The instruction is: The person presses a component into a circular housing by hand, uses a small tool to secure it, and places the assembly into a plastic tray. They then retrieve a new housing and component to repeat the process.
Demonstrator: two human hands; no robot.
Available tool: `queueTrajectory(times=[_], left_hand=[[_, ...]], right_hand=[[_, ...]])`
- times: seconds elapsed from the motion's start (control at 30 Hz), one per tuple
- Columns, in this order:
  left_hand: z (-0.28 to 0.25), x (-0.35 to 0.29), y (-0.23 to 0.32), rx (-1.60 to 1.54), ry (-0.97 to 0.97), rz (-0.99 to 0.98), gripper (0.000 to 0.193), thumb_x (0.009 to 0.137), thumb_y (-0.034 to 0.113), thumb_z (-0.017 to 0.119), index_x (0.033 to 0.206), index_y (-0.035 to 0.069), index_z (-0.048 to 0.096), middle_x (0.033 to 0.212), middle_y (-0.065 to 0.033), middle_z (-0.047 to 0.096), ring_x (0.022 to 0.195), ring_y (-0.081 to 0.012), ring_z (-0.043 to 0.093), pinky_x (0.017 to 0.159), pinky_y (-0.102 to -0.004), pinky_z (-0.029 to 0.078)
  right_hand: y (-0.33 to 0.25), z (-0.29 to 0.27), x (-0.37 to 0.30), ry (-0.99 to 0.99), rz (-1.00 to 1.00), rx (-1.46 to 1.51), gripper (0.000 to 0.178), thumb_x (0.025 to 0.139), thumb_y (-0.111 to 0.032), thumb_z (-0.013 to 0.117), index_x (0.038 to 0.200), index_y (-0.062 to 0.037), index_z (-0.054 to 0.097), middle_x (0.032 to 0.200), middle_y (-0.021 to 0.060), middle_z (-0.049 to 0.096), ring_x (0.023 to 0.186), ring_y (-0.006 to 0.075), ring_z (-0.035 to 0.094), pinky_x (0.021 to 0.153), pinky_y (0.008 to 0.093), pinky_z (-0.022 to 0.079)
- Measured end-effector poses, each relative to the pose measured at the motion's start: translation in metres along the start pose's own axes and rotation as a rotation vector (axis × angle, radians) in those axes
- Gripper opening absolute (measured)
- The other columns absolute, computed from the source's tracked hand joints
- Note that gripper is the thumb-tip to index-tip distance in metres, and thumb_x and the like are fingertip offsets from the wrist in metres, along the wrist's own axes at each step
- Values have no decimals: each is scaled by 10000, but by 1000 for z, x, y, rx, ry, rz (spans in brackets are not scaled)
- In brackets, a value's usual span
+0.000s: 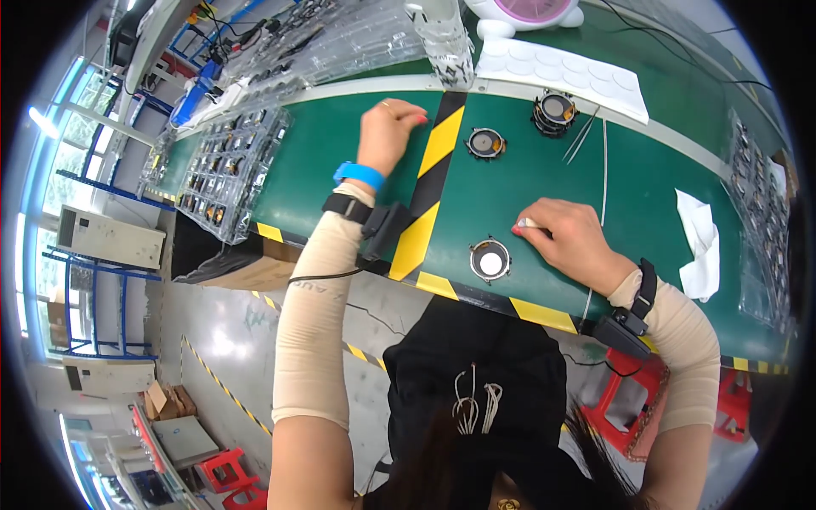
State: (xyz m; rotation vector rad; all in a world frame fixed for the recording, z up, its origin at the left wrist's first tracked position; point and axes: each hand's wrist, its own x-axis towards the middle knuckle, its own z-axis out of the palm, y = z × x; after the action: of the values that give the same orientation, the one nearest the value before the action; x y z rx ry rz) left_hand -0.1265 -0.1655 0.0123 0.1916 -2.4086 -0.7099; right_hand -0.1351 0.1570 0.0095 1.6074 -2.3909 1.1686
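Note:
My left hand (pixel 391 136) is over the green mat, left of the striped tape, with its fingers pressed together; anything between them is too small to make out. My right hand (pixel 568 242) is closed above the mat, a small white bit showing at its fingertips that I cannot identify. Left of it, near the front edge, lies a round watch case (pixel 490 259) with a white disc in its middle. Farther back sits another watch case (pixel 485 143), beside a stack of watch cases (pixel 554 112). Tweezers (pixel 580 138) lie right of the stack.
A white sheet of round stickers (pixel 561 76) lies at the back, next to a clear patterned cup (pixel 446 51). Clear trays of parts stand left (pixel 229 174) and right (pixel 756 225). A white cloth (pixel 699 242) lies right. Yellow-black tape (pixel 416 242) crosses the mat.

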Motion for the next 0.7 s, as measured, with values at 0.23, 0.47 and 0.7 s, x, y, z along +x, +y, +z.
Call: queueTrajectory(times=[0.23,0.47,0.7], left_hand=[[4,-8,-15,155,-91,91,119,771,139,756,841,43,764,861,-155,699,806,-335,667,743,-385,543],[-12,-16,-15,231,-67,-85,127,774,152,754,835,40,755,821,-171,684,798,-355,661,736,-414,539],[-27,-22,-23,205,-122,-3,165,782,158,746,911,55,755,813,-176,680,782,-356,658,754,-429,541]], right_hand=[[-4,-4,-1,5,3,7,96,853,-143,689,833,-53,663,784,96,644,723,297,638,621,398,484],[-8,-7,0,-13,-52,37,116,805,-109,738,861,-36,667,809,101,639,708,292,635,618,383,492],[-56,-2,1,-120,-377,43,207,757,-114,785,908,-39,665,942,97,646,746,282,662,626,355,524]])
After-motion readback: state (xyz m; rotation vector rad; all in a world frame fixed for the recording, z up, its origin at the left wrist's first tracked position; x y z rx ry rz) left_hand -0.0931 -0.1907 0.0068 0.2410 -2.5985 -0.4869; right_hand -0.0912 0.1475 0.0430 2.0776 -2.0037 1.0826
